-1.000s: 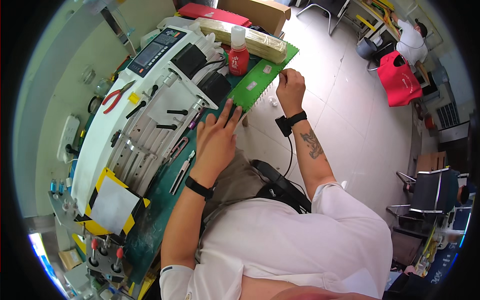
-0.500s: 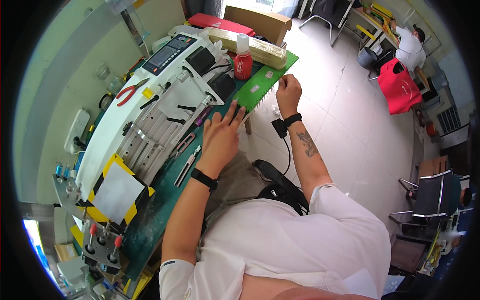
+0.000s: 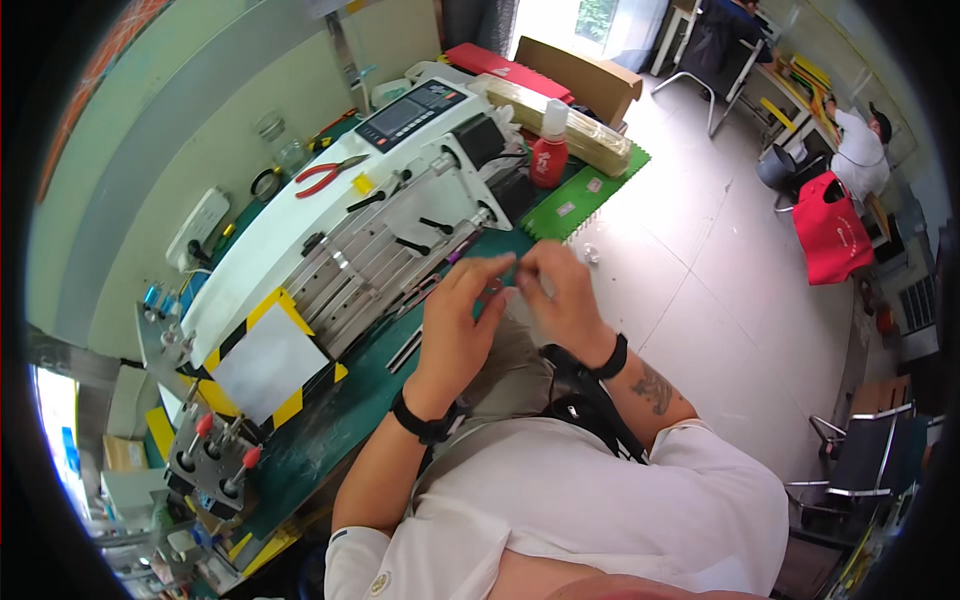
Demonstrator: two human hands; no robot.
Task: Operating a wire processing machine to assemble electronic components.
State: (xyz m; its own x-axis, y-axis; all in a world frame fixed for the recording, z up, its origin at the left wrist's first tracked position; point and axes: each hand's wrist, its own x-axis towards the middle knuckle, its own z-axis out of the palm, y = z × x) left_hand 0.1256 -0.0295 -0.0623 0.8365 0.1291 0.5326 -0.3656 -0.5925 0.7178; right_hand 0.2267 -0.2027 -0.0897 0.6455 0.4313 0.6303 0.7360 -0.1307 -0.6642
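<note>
Green mat (image 3: 588, 203) released; left hand (image 3: 460, 315) now perhaps touches right hand (image 3: 566, 298).

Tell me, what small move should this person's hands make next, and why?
Perhaps bring the bare right hand slightly closer to the bare left hand, slowly. Their bent fingers nearly meet in this view, so only a tiny, careful move seems called for. The flat green board with jagged edges lies beyond them; whether the fingers hold anything small is too blurred to tell.

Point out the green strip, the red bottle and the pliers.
Green strip (image 3: 580, 198), head view: bare surface near its middle.
Red bottle (image 3: 549, 165), head view: middle of its body.
Pliers (image 3: 338, 169), head view: joint where its handles meet.
</note>
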